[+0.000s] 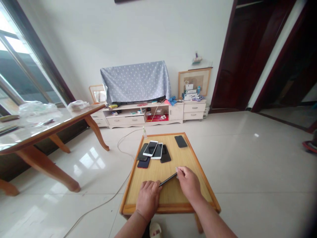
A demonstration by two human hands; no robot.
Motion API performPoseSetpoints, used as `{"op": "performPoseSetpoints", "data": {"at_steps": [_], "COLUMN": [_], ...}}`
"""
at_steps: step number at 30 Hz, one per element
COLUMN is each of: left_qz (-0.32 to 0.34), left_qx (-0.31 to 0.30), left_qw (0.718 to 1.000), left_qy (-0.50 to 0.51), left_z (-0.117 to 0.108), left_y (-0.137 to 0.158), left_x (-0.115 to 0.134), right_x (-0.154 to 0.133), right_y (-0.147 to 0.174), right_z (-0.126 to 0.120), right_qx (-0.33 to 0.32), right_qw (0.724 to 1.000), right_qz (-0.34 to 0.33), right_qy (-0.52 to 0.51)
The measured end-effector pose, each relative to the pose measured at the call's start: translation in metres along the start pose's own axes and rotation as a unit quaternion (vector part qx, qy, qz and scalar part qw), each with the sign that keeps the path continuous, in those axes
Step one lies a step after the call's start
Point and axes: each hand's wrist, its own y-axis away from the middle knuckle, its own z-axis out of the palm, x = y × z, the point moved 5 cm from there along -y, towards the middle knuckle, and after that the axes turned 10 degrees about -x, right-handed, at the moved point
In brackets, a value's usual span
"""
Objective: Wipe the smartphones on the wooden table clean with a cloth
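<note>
So over on the left there's a glossy-topped wooden table (94,109) with a clear plastic bag (37,108) on it, then a pale cord (99,206) snaking across the floor. Next comes the low wooden table (133,198) where the work is, with a loose pile toward its far left side: a dark phone (141,152), a navy phone with a red edge (143,163), a white-framed phone (150,148) overlapping another white phone (158,152), and a black phone (166,154) just beside. Nearer, the left hand (148,196) has its fingers closed around the near end of a slim black slab (168,179), tilted over the tabletop; I'd guess a phone seen edge-on. At its far end is a small whitish scrap (176,169), could be tissue or clear plastic, can't tell, and the right hand (190,182) is pinching that, fingers bunched tight. A lone black smartphone (181,141) lies well apart from the pile, beyond that hand. My read: the step in hand is working the scrap at the slab's end, which calls for a steady left grip and a light right pinch.
</note>
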Motion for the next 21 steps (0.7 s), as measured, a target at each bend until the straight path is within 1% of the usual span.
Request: {"op": "performPoseSetpoints", "data": {"at_steps": [2, 3, 4, 6, 7, 9, 11, 14, 16, 18, 21], "left_qz": [0.003, 0.004, 0.004, 0.005, 0.005, 0.005, 0.005, 0.004, 0.005, 0.005, 0.007], "left_qx": [0.002, 0.002, 0.002, -0.002, -0.005, -0.01, -0.007, 0.001, 0.006, 0.006, -0.004], "left_qw": [1.0, 1.0, 1.0, 1.0, 1.0, 1.0, 1.0, 1.0, 1.0, 1.0, 1.0], "left_qy": [0.003, 0.003, 0.003, 0.002, 0.001, -0.001, -0.002, -0.003, -0.002, -0.002, -0.002], "left_z": [0.0, 0.0, 0.0, -0.001, -0.001, -0.001, -0.001, -0.002, -0.002, -0.003, -0.002], "left_y": [0.0, 0.0, 0.0, 0.0, 0.0, -0.001, -0.001, 0.0, 0.0, 0.0, -0.001], "left_x": [0.0, 0.0, 0.0, 0.0, 0.0, 0.001, 0.001, 0.002, 0.002, 0.002, 0.002], "right_x": [0.008, 0.006, 0.001, -0.017, -0.027, -0.038, -0.034, -0.009, 0.005, 0.008, -0.007], "right_y": [-0.005, -0.003, 0.001, 0.014, 0.021, 0.029, 0.025, 0.007, -0.002, -0.002, 0.01], "right_z": [-0.011, -0.011, -0.007, 0.01, 0.019, 0.031, 0.028, 0.006, -0.007, -0.009, 0.005], "right_qx": [0.027, 0.031, 0.025, -0.012, -0.036, -0.066, -0.063, -0.018, 0.01, 0.019, -0.018], "right_qw": [0.999, 0.999, 0.998, 0.996, 0.994, 0.991, 0.993, 0.999, 1.0, 0.999, 0.999], "right_qz": [0.013, 0.008, -0.006, -0.049, -0.074, -0.097, -0.082, -0.019, 0.012, 0.011, -0.038], "right_qy": [0.027, 0.042, 0.056, 0.073, 0.073, 0.064, 0.047, 0.03, 0.025, 0.023, 0.012]}}
